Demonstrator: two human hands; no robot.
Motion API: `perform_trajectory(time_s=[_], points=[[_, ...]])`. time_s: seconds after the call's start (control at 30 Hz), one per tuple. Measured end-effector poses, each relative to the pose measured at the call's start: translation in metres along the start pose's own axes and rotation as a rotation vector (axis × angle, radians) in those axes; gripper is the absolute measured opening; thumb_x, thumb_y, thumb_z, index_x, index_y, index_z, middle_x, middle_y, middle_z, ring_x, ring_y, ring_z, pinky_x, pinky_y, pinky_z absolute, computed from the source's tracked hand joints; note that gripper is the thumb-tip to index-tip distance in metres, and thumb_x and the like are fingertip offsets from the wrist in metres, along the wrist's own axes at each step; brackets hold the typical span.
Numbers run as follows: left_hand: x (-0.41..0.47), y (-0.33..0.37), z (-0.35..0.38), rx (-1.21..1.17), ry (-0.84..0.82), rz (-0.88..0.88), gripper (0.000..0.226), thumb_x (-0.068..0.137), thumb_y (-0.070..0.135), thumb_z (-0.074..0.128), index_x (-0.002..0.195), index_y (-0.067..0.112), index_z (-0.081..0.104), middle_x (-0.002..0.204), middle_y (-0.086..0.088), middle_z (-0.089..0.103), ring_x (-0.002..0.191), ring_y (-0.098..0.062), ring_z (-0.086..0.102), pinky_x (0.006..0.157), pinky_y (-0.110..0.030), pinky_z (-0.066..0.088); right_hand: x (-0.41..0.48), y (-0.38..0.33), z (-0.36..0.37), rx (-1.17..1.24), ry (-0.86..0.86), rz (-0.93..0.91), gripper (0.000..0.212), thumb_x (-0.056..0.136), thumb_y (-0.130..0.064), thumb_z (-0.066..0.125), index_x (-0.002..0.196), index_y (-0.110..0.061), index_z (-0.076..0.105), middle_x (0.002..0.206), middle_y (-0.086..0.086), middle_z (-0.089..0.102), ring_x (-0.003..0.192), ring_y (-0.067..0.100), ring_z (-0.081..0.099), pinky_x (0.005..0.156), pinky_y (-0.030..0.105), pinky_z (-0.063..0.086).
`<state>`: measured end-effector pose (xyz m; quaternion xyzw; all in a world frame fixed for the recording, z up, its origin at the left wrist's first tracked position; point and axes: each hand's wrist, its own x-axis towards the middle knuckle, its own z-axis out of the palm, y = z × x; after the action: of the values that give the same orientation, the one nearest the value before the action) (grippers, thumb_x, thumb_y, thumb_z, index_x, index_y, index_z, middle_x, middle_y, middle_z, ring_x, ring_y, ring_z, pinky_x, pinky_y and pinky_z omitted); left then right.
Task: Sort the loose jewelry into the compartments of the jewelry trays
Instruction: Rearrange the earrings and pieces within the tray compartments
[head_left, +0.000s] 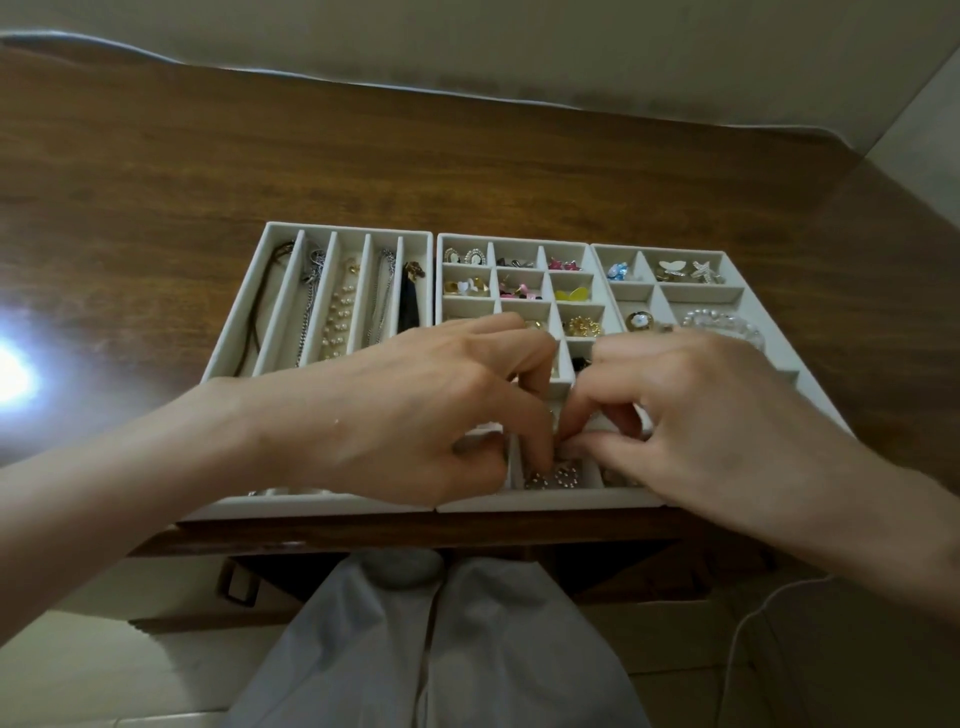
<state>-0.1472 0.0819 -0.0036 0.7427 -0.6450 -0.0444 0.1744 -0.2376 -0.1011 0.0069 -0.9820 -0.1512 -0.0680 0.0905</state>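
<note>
Both hands work over the middle white grid jewelry tray (545, 503) at the near edge of the brown wooden tabletop (363, 156).
The left hand (436, 410) and right hand (691, 415) curl their fingers tip to tip above a near-row compartment; whether they pinch anything cannot be told. A pair of round studded earrings (551, 477) lies in that tray's nearest middle compartment, just by the fingertips. A white long-slot tray of necklaces (348, 229) adjoins toward the left edge.
</note>
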Motion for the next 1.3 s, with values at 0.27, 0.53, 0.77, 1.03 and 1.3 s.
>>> perform_trajectory(time_s=[0.27,0.53,0.77,1.03,1.3], points=[[-0.005,-0.011,-0.011,-0.054,0.154,-0.109,0.023,0.082,0.03,0.046,0.093,0.026,0.065,0.087,0.009,0.048,0.085,-0.005,0.047,0.072,-0.013,0.038,0.001,-0.001,0.0,0.054,-0.063,-0.034,0.013,0.071,-0.026,0.081,0.072,-0.032,0.069,0.061,-0.02,0.04,0.059,-0.003,0.041,0.054,0.017,0.026],[-0.016,-0.02,-0.015,-0.089,0.222,-0.195,0.022,0.082,0.033,0.046,0.091,0.023,0.064,0.082,0.018,0.048,0.075,-0.012,0.052,0.065,-0.018,0.043,0.014,-0.023,0.009,0.22,-0.023,-0.136,0.01,0.074,-0.034,0.066,0.081,-0.03,0.072,0.067,-0.015,0.053,0.063,0.001,0.051,0.057,0.024,0.043],[-0.028,-0.025,-0.016,-0.114,0.219,-0.228,0.022,0.081,0.038,0.049,0.088,0.024,0.064,0.079,0.016,0.052,0.073,-0.004,0.052,0.065,-0.007,0.038,0.024,-0.028,0.018,0.124,-0.07,-0.154,0.01,0.071,-0.032,0.064,0.077,-0.033,0.072,0.068,-0.013,0.056,0.064,0.009,0.055,0.054,0.027,0.043],[-0.029,-0.027,-0.013,-0.132,0.229,-0.242,0.02,0.08,0.037,0.049,0.086,0.024,0.064,0.078,0.015,0.053,0.072,-0.006,0.052,0.065,-0.008,0.038,0.025,-0.029,0.016,0.019,-0.129,-0.115,0.01,0.074,-0.032,0.06,0.075,-0.03,0.07,0.069,-0.011,0.061,0.063,0.012,0.059,0.053,0.028,0.045],[-0.028,-0.025,-0.015,-0.149,0.23,-0.232,0.014,0.082,0.032,0.053,0.086,0.024,0.063,0.079,0.017,0.052,0.073,-0.004,0.053,0.065,-0.007,0.038,0.024,-0.032,0.019,0.004,-0.09,-0.113,0.011,0.071,-0.03,0.057,0.069,-0.025,0.066,0.064,-0.009,0.061,0.057,0.014,0.058,0.051,0.035,0.051]])
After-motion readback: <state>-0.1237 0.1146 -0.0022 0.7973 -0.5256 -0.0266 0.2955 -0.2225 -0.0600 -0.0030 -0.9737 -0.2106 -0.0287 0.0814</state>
